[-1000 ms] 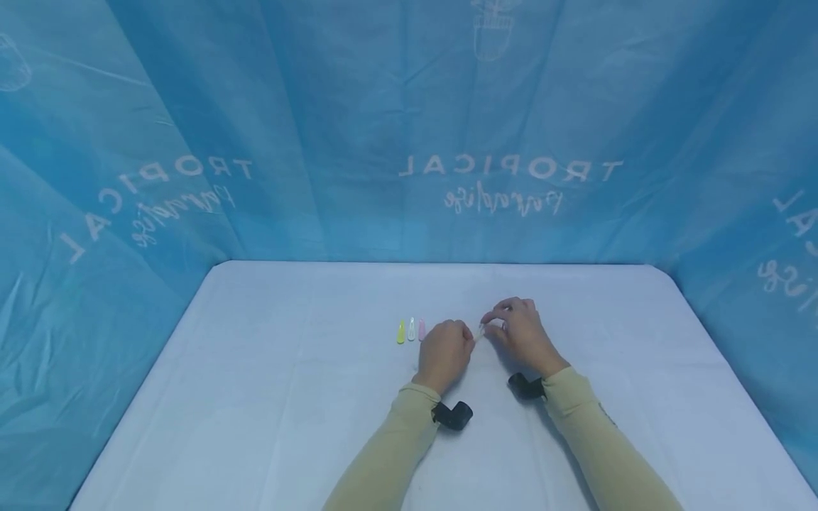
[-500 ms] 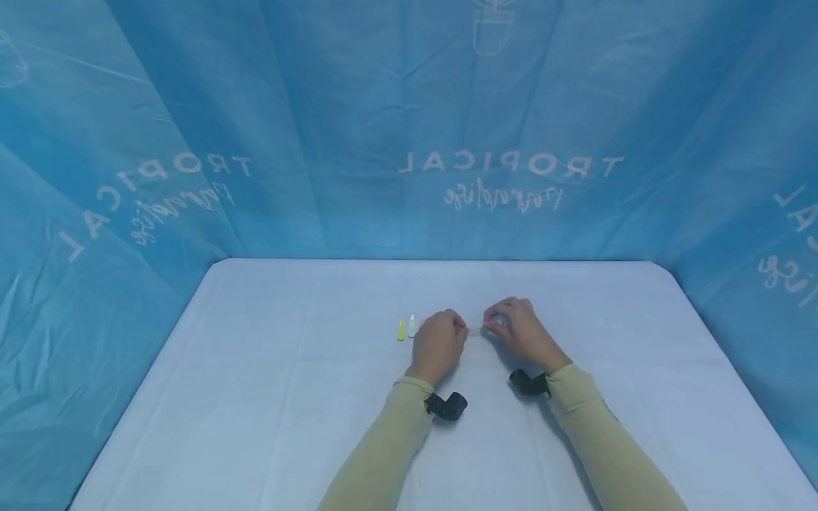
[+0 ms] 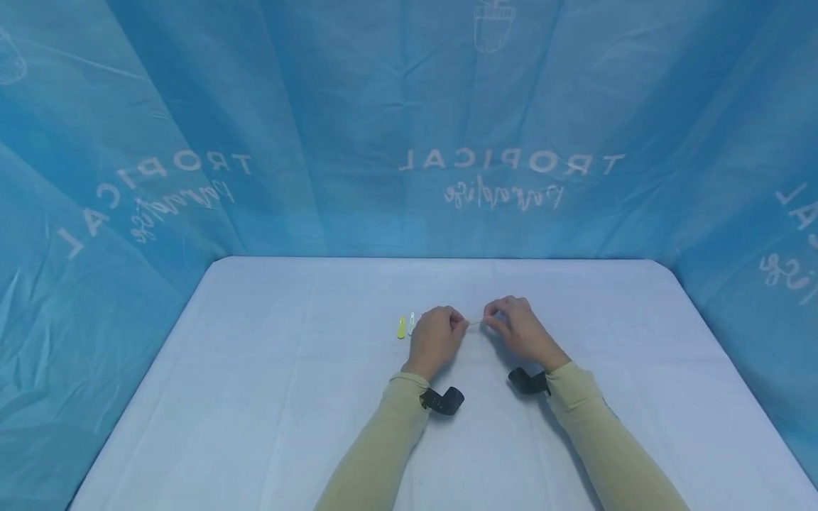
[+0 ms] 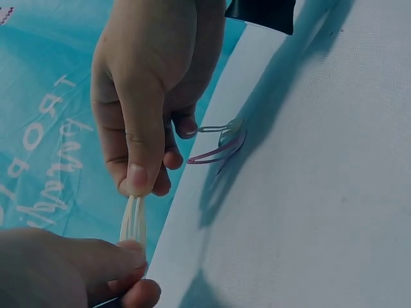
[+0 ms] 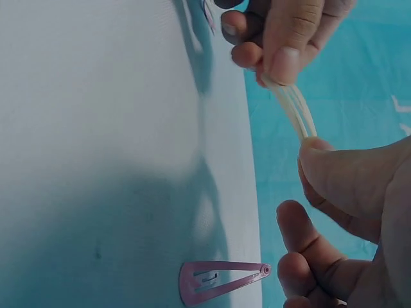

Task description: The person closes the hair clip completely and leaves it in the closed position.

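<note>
A cream snap hair clip (image 5: 295,109) is stretched between both hands above the white table. My left hand (image 3: 437,341) pinches one end between thumb and fingers, and my right hand (image 3: 520,330) pinches the other; the fingertips cover both ends. Its slim parallel strips look slightly bowed in the left wrist view. Left of my left hand, a yellow clip (image 3: 401,327) and a white clip (image 3: 412,323) lie on the table. Near my left fingers is a pink clip (image 4: 218,153), mostly hidden in the head view. Below my right hand lies another pink clip (image 5: 225,282).
The white-covered table (image 3: 255,397) stretches around the hands. A blue curtain (image 3: 358,128) with mirrored white lettering hangs behind and at both sides. Black wrist cameras (image 3: 444,401) sit on both wrists, over pale green sleeves (image 3: 377,454).
My left hand has moved slightly left and away from me, now covering most of the nearby pink clip. The held clip has turned from steeply tilted to nearly level between the hands.
</note>
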A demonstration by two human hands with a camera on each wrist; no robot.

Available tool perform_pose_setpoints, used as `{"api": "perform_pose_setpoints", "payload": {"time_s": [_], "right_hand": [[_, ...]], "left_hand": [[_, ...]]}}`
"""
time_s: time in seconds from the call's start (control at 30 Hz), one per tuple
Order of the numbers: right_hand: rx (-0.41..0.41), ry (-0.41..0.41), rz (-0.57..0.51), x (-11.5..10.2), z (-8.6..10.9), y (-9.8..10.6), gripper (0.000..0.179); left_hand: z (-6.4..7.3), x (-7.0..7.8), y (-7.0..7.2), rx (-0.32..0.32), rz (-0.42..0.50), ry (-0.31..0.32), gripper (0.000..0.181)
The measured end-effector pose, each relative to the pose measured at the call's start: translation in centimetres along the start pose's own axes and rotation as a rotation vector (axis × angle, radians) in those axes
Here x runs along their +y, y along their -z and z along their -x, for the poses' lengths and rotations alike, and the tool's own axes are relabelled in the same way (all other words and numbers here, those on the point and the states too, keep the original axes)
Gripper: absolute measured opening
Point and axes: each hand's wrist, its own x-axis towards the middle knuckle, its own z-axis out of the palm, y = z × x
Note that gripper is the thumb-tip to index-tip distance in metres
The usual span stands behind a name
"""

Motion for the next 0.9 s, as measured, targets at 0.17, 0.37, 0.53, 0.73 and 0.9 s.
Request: {"api": "perform_pose_setpoints", "payload": {"time_s": [0.17, 0.37, 0.53, 0.73, 0.9], "right_hand": [[0.018, -0.039, 0.040, -0.51, 0.03, -0.08, 0.010], [0.042, -0.052, 0.110, -0.80, 0.08, -0.23, 0.012], [0.046, -0.072, 0.116, -0.80, 0.02, -0.51, 0.013], [0.061, -0.076, 0.116, -0.92, -0.01, -0.64, 0.011], [0.063, -0.081, 0.117, -0.94, -0.07, -0.70, 0.010]], "left_hand": [[-0.12, 0.17, 0.08, 0.024, -0.020, 0.007, 0.016], [-0.12, 0.42, 0.00, 0.034, -0.060, 0.004, 0.017], [-0.02, 0.38, -0.22, 0.047, -0.073, 0.007, 0.016], [-0.09, 0.34, -0.31, 0.047, -0.088, 0.008, 0.016], [-0.11, 0.30, -0.32, 0.055, -0.084, 0.003, 0.016]]}}
